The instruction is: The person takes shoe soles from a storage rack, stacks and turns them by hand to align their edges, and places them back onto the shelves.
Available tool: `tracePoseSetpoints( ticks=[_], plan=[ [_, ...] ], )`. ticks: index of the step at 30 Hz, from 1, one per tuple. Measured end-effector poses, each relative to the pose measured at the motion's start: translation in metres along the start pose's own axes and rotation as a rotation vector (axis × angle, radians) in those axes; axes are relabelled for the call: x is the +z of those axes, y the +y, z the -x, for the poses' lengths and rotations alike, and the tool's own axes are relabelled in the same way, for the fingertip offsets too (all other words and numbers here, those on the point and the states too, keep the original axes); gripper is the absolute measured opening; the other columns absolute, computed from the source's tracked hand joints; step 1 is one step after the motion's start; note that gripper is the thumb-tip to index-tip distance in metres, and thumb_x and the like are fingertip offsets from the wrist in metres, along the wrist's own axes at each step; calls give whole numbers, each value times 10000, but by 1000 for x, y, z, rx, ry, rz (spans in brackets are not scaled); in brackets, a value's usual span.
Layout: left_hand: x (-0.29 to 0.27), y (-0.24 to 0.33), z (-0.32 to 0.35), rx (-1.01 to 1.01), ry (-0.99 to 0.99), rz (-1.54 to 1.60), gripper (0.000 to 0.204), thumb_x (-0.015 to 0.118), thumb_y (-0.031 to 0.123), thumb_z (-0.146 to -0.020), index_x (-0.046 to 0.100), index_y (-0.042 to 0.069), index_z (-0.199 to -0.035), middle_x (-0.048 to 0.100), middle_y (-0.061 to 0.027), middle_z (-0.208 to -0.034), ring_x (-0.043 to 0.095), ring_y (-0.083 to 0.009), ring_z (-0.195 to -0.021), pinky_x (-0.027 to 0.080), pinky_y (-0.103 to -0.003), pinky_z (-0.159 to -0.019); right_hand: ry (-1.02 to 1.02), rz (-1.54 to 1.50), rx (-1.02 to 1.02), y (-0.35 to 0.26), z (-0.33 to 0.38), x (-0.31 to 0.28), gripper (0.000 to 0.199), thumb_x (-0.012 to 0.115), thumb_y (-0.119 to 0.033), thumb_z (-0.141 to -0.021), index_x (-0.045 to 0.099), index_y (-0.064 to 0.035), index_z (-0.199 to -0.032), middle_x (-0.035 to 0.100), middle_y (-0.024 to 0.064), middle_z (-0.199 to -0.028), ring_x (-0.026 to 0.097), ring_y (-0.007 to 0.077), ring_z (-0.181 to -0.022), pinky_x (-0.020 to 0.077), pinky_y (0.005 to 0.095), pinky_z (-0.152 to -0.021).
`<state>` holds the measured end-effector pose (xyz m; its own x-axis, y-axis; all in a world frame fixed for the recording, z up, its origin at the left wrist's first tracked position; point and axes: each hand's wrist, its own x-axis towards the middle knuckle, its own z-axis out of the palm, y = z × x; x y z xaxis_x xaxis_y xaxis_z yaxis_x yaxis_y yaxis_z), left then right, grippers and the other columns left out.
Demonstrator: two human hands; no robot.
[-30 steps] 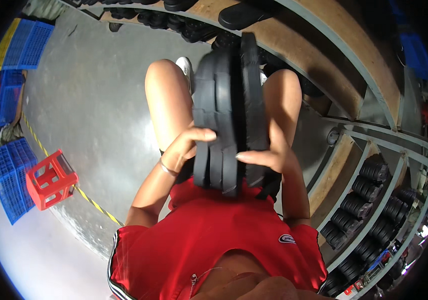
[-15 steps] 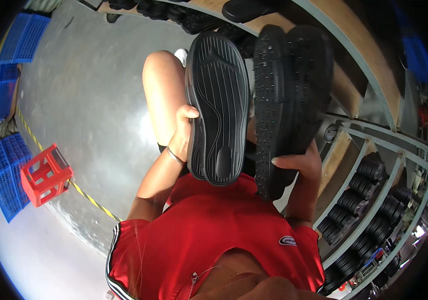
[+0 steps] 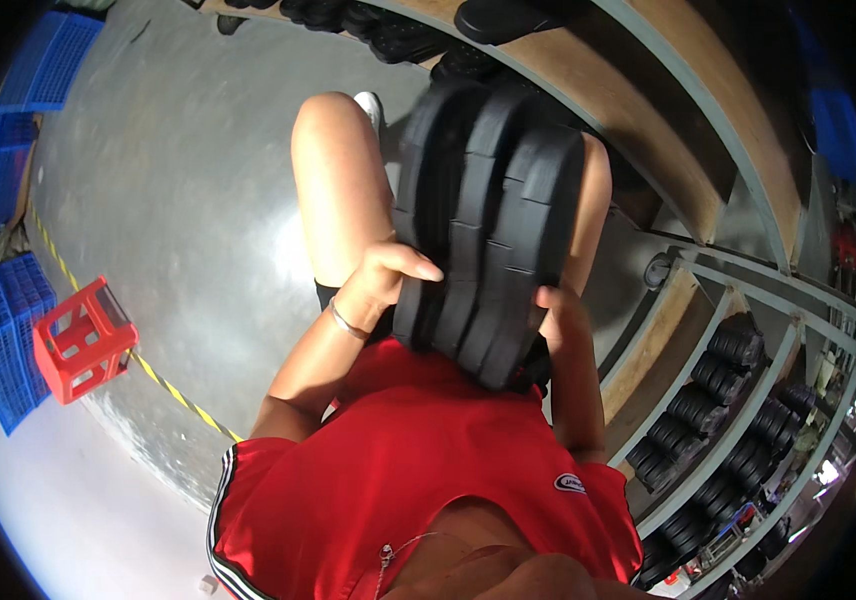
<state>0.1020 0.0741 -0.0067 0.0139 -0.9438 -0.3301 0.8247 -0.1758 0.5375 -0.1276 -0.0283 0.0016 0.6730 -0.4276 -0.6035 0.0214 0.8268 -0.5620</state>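
So I'm watching the head view here and the person is holding a stack of thick black rubber shoe soles [image 3: 488,225] on edge, pressed together side by side, right out in front of the red shirt [image 3: 418,470] and above the bare knees. The left hand [image 3: 388,275] is cupping the left face of the stack, fingers [image 3: 413,268] curled loosely over the outermost sole with the thumb tucked behind, so it's closed around it but not clenching. The right hand [image 3: 560,312] is bracing the lower right edge; I can only see a few knuckles, so I can't tell how far those fingers are wrapping. My take on doing this bit well: I'm thinking the squeeze has to come evenly from both sides, since the soles are only held by being pressed together and a middle one could slide out the bottom. Keeping the treads lined up and the stack low over the lap seems the safer way. Off to the left there's a red plastic crate [image 3: 83,340] sitting on the grey concrete floor [image 3: 178,200], and wooden shelves [image 3: 648,120] with more black soles are running along the right.
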Motion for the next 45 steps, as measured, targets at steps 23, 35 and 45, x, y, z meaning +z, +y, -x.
tracePoseSetpoints(
  ticks=[23,35,45],
  plan=[
    [11,-12,0,249,88,1,970,761,494,-745,308,-43,-1414,450,-158,-1378,442,-294,-1272,370,-417,-1067,-53,-134,45,-37,-14,51,518,634,-112,-820,489,44,-1292,610,150,-1168,612,253,-1050,487,346,-935],
    [1,61,5,804,207,-556,1244,925,105,-511,158,123,-1489,416,-166,-1366,479,-283,-1228,411,-368,-1053,-61,1745,-974,-102,-12,119,910,806,-128,-560,461,-217,-1397,420,161,-1308,397,356,-1235,287,467,-1042],
    [-46,37,0,450,222,-721,934,822,-58,-535,399,103,-1352,421,-103,-1389,409,-233,-1298,344,-366,-1083,81,1721,-814,-109,-21,34,820,770,-418,-663,479,-146,-1380,381,110,-1455,338,309,-1365,140,566,-1117]
  ],
)
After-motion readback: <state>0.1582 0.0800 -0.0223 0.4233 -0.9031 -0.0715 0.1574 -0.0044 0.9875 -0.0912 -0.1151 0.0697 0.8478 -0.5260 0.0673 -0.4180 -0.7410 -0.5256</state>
